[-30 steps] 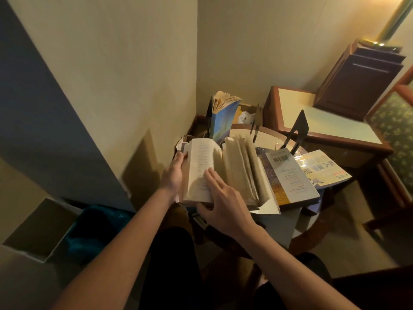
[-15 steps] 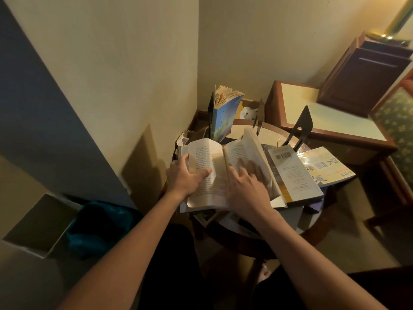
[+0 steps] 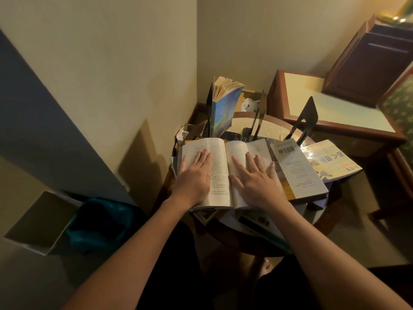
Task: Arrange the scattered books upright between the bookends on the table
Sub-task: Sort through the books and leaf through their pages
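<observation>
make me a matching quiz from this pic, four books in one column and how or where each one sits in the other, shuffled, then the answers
Books
1. open book
2. blue book
3. barcode book
4. yellow book

States
a. stands upright at the back, pages fanned at the top
b. lies shut, just right of the open one
c. pressed flat under the left hand and right hand
d. lies farthest right, big printed characters facing up

Pairs: 1-c, 2-a, 3-b, 4-d
</observation>
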{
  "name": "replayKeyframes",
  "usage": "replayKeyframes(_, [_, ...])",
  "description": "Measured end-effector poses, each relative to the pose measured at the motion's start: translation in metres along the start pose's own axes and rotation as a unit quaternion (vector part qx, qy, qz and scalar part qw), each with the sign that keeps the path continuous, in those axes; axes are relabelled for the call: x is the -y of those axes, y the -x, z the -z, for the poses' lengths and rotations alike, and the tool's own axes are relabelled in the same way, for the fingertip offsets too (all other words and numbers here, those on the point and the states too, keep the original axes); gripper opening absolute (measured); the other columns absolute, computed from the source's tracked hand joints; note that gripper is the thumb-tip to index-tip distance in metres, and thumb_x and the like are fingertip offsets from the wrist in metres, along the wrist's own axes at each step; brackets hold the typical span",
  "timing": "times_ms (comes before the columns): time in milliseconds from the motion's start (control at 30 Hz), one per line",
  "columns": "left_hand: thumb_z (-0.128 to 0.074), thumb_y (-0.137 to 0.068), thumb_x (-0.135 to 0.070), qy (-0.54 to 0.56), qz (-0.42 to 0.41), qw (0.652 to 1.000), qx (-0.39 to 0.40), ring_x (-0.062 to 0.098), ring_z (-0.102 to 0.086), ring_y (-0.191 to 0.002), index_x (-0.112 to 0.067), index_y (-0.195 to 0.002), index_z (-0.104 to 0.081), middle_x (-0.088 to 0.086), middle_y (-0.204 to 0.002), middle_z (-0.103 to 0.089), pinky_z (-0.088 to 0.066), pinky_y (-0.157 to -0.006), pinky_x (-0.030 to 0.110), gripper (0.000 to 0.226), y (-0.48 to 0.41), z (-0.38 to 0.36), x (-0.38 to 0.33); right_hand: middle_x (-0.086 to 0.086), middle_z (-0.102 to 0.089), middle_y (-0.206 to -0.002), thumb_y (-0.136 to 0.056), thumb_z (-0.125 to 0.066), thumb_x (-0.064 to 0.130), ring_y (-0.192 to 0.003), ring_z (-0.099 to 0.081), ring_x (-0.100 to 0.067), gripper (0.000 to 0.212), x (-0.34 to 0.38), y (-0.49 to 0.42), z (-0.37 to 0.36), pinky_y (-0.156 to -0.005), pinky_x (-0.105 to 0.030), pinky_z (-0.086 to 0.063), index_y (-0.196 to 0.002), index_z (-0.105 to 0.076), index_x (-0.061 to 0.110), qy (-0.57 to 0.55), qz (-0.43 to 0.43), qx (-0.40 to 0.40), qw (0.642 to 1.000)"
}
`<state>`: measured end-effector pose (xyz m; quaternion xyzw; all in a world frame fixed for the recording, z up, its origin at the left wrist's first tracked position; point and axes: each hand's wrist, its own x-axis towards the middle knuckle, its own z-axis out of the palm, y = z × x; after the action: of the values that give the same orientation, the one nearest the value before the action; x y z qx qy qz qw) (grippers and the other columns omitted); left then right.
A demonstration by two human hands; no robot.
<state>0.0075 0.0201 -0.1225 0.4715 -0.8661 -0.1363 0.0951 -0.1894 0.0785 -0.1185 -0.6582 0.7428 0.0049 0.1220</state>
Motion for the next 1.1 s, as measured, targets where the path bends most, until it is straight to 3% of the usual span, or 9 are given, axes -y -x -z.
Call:
replayKeyframes(467, [-0.024, -0.106, -0.023, -0.037, 0.070, 0.996, 0.038, 0.017, -0.006, -0.156, -0.026, -0.161, -0.011, -0.008, -0.168, -0.013, 0.007, -0.122, 0.060, 0.057, -0.037, -0.006, 0.007, 0.003, 0.021, -0.166, -0.097, -0.012, 0.072, -0.152, 0.022, -0.023, 0.062, -0.004, -0.001, -0.015, -0.119, -0.057, 0.016, -0.151, 0.014, 0.055, -0.057, 0.002, -0.022, 0.998])
replayKeyframes(633, [-0.023, -0.108, -0.030, -0.049, 0.061, 0.996, 0.040, 0.016, -0.002, -0.156, -0.026, -0.161, -0.006, -0.010, -0.168, -0.008, 0.017, -0.118, 0.056, 0.056, 0.015, -0.003, -0.008, 0.003, 0.022, -0.165, -0.098, -0.014, 0.069, -0.151, 0.023, -0.023, 0.062, -0.003, 0.002, -0.015, -0.120, -0.057, 0.015, -0.152, 0.013, 0.054, -0.068, -0.001, -0.024, 0.997])
replayKeyframes(800, [-0.020, -0.108, -0.040, -0.056, 0.048, 0.996, 0.045, 0.008, 0.006, -0.153, -0.030, -0.160, -0.005, -0.016, -0.165, -0.002, 0.018, -0.119, 0.055, 0.055, 0.068, -0.004, -0.019, 0.003, 0.022, -0.165, -0.098, -0.014, 0.070, -0.151, 0.023, -0.022, 0.062, -0.005, 0.002, -0.017, -0.121, -0.058, 0.013, -0.151, 0.014, 0.055, -0.078, 0.004, -0.028, 0.997])
replayKeyframes(1100, [-0.028, -0.106, -0.025, -0.060, 0.086, 0.993, 0.063, 0.020, -0.006, -0.156, -0.026, -0.161, -0.009, -0.009, -0.168, -0.012, 0.009, -0.119, 0.066, 0.058, -0.036, 0.000, -0.006, 0.005, 0.023, -0.165, -0.097, -0.013, 0.072, -0.151, 0.023, -0.021, 0.061, -0.004, 0.002, -0.016, -0.121, -0.057, 0.013, -0.150, 0.014, 0.057, -0.079, -0.005, -0.019, 0.997])
